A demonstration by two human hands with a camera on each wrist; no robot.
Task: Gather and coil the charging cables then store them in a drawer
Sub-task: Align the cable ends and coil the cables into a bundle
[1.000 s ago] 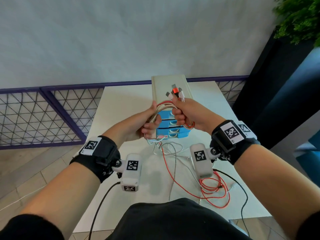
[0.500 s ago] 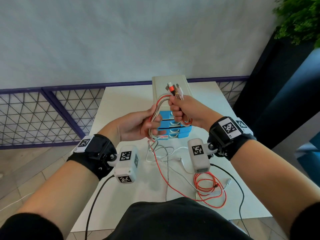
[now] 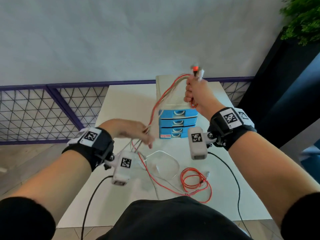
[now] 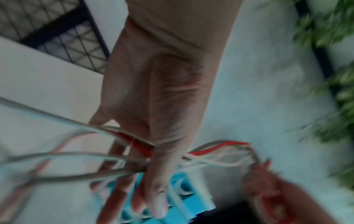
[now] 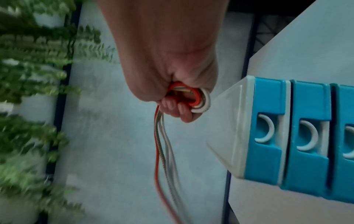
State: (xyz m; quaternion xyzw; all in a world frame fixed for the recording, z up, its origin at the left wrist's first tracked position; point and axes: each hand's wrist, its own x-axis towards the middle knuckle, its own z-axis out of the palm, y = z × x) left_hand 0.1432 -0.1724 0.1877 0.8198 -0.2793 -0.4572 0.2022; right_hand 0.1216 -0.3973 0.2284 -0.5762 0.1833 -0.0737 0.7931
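Loose cables [image 3: 195,184] clutter the table [image 3: 121,104] before the drawer unit [image 3: 178,123].

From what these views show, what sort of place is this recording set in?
Probably an indoor office or lobby corner, though that is a guess. A small white table with a blue desktop drawer unit stands against a plain pale wall, with a purple mesh railing behind and a potted plant alongside.

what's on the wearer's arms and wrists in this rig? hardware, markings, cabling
Both forearms are bare; black sleeves end near the elbows. Each wrist carries a black strap topped by a white plate with a black square fiducial tag. A white camera pod, also tagged, hangs under each wrist, with a black cable trailing off.
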